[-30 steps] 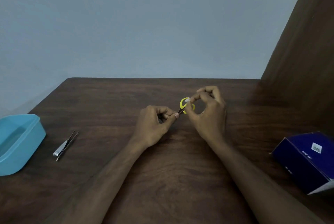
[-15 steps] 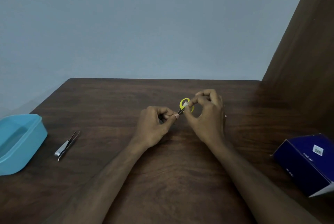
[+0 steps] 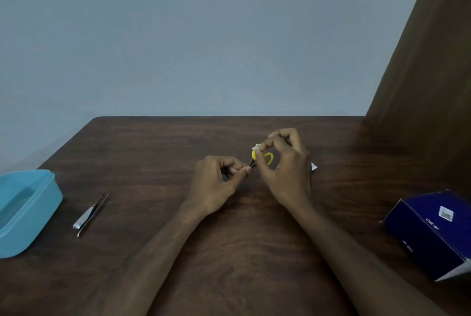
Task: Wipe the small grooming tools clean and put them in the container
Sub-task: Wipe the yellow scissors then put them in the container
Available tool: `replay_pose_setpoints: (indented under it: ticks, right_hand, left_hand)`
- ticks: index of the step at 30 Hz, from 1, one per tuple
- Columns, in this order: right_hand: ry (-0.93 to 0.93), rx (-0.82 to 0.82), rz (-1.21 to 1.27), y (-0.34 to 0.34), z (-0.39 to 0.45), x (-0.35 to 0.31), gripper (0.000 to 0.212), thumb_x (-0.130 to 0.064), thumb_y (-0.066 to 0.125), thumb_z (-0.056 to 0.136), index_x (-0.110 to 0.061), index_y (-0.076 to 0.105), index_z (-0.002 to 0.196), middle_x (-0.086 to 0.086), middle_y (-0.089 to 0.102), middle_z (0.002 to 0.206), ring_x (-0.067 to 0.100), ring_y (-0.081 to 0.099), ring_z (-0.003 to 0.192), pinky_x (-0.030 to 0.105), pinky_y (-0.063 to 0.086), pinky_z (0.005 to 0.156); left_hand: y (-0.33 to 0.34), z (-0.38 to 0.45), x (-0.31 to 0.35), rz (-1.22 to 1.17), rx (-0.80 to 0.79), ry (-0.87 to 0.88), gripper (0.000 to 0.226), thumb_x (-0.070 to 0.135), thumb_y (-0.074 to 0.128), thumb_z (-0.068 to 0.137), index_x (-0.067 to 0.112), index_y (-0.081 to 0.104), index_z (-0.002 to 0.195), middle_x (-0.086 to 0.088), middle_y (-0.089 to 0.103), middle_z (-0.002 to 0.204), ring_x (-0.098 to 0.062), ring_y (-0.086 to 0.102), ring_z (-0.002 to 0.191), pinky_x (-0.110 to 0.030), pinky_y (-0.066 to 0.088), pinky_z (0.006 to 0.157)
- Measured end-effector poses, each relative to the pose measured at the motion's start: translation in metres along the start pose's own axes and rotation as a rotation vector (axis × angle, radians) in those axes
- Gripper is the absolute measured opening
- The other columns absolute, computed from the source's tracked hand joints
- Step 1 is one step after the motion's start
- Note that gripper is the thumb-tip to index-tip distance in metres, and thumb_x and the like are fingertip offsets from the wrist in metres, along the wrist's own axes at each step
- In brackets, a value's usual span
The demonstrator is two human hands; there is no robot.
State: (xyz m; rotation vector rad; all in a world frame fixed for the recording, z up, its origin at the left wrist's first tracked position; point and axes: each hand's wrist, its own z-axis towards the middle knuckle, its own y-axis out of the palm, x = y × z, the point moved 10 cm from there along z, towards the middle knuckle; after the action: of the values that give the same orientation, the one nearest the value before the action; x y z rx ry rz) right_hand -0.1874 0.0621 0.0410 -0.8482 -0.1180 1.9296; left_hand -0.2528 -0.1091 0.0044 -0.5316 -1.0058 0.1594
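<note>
Small scissors with yellow handles (image 3: 269, 158) are held over the middle of the dark wooden table (image 3: 229, 252). My left hand (image 3: 216, 183) pinches their dark blade end between thumb and fingers. My right hand (image 3: 288, 170) pinches a small white wipe (image 3: 256, 148) against the yellow handle. Metal tweezers (image 3: 91, 212) lie on the table to the left. Beyond the tweezers, at the table's left edge, stands the open light-blue container (image 3: 33, 224).
A dark blue cardboard box (image 3: 433, 231) lies at the right edge of the table. A small white scrap (image 3: 314, 166) shows just behind my right hand. A brown wooden panel (image 3: 420, 86) rises at the right.
My right hand has lifted the white wipe a little higher along the yellow handle. My left hand keeps its pinch on the scissors and has hardly moved.
</note>
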Motion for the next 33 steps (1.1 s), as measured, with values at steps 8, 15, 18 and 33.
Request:
replay_pose_setpoints:
  ticks: [8, 15, 18, 33]
  right_hand:
    - [0.043, 0.116, -0.073, -0.018, 0.001, 0.01, 0.008, -0.032, 0.072, 0.092, -0.026, 0.072, 0.088, -0.007, 0.059, 0.102, 0.023, 0.062, 0.096, 0.048, 0.052, 0.081]
    - [-0.074, -0.08, -0.027, 0.012, -0.006, -0.01, 0.008, -0.033, 0.075, 0.083, -0.025, 0.073, 0.084, -0.009, 0.057, 0.105, 0.016, 0.054, 0.097, 0.044, 0.049, 0.081]
    - [-0.017, -0.022, -0.074, 0.004, -0.003, -0.003, 0.006, -0.033, 0.075, 0.085, -0.028, 0.073, 0.085, -0.01, 0.058, 0.106, 0.016, 0.055, 0.097, 0.043, 0.049, 0.082]
    - [-0.033, -0.026, -0.078, 0.003, -0.006, -0.007, 0.014, -0.036, 0.068, 0.082, -0.023, 0.071, 0.081, -0.005, 0.058, 0.108, 0.019, 0.056, 0.097, 0.044, 0.052, 0.08]
  left_hand:
    - [-0.006, 0.0, -0.002, -0.021, 0.045, -0.024, 0.013, 0.026, 0.082, 0.094, 0.023, 0.084, 0.081, 0.016, 0.073, 0.068, 0.0, 0.068, 0.067, -0.014, 0.048, 0.061]
    - [-0.006, 0.001, -0.001, -0.009, 0.041, -0.012, 0.014, 0.024, 0.082, 0.093, 0.023, 0.083, 0.08, 0.013, 0.076, 0.072, -0.004, 0.072, 0.071, -0.019, 0.051, 0.065]
    - [-0.007, 0.001, -0.002, -0.019, 0.046, -0.021, 0.01, 0.026, 0.082, 0.093, 0.025, 0.084, 0.083, 0.011, 0.077, 0.074, -0.007, 0.072, 0.072, -0.023, 0.053, 0.066]
    - [-0.009, 0.002, -0.009, -0.077, 0.079, -0.072, 0.014, 0.031, 0.082, 0.094, 0.025, 0.083, 0.081, 0.009, 0.078, 0.075, -0.016, 0.076, 0.076, -0.042, 0.06, 0.074]
